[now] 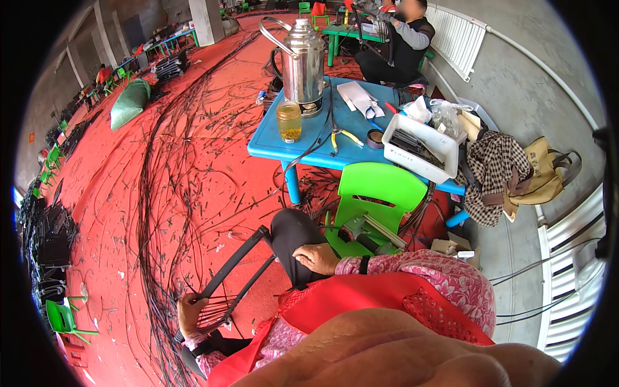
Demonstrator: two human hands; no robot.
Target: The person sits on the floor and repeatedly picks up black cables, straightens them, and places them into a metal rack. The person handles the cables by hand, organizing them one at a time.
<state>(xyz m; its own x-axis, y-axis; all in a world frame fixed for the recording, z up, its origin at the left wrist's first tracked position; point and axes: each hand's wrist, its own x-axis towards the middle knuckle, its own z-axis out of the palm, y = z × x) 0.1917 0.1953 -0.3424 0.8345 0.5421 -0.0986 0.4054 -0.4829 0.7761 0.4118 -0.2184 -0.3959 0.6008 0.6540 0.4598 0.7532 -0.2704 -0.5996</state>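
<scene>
My left hand (190, 312) grips one end of a black frame (235, 261) with dark strands strung between its bars. Its far corner reaches up beside my bent knee in black trousers (295, 230). My right hand (316, 259) rests on that leg; its fingers look curled, and their undersides are hidden. Just beyond it stands a bright green plastic chair (382, 186), with what looks like a staple gun (365, 232) lying on the seat.
A blue table (268, 133) bears a steel thermos (303, 67), a jar of liquid (289, 123), yellow-handled pliers (344, 140), a tape roll (375, 139) and a white bin (420, 150) of dark strips. Long black strands (150, 213) cross the red floor. A person (401, 43) sits beyond.
</scene>
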